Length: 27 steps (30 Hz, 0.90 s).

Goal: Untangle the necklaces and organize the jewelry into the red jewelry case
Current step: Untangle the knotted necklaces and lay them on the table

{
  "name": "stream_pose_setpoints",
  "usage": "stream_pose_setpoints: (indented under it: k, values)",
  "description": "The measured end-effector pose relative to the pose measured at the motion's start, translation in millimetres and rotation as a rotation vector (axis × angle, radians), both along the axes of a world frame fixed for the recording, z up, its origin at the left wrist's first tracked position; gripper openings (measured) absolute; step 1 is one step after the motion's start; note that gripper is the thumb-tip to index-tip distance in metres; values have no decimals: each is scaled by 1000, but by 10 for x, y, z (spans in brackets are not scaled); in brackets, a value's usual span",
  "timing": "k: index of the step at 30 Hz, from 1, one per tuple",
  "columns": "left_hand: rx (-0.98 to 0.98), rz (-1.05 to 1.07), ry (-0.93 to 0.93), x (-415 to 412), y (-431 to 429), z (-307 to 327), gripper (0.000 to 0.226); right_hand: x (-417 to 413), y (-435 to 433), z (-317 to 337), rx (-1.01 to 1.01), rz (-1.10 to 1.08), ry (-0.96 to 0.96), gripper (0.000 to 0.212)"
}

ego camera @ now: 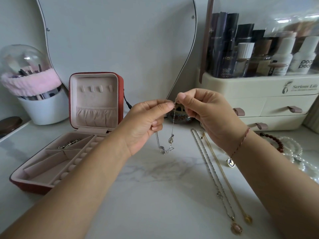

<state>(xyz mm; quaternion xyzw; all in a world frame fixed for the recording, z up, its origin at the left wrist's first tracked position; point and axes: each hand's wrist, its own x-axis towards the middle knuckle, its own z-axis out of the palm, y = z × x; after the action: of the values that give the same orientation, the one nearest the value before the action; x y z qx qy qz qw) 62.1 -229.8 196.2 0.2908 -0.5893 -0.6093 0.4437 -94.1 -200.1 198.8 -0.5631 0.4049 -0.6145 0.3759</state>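
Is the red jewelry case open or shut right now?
Open: the red jewelry case has its lid upright, the compartments exposed, and one metallic piece inside.

Bare marble table (pixel 155 195) between red jewelry case (pixel 51 163) and laid-out necklaces (pixel 222 183).

A white marble-patterned tabletop (pixel 155 195) with faint grey veins stands against a pale wall (pixel 10 23). A curved frameless mirror (pixel 112 40) rises at the back. At the left sits a white brush holder (pixel 44 109) under a clear dome; at the right, a cream cosmetics organizer (pixel 259 87) with drawers holds bottles.
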Motion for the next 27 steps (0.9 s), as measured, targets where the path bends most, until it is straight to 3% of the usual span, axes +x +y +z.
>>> stream_pose_setpoints:
  k: [5, 8, 12, 14, 19, 27]
  values:
    - [-34, -18, -49, 10, -15, -8, 15, -27, -21, 1, -7, -21, -12, 33]
    - [-43, -88, -60, 8, -4, -29, 6, -47, -31, 11, -18, -13, -36, 37]
    - [-75, -87, -70, 8, -6, -39, 18, -33, -20, 6, -9, 1, -32, 28]
    - [-90, -67, -58, 7, -11, -36, 11, -26, -15, 11, -4, -13, -33, 21]
    - [-108, -48, -38, 17, -30, -32, 11, -24, -11, 49, 74, 58, -220, 26]
    - [159, 16, 125, 71, -121, 33, 23, -54, -10, 83, 132, 88, -374, 29]
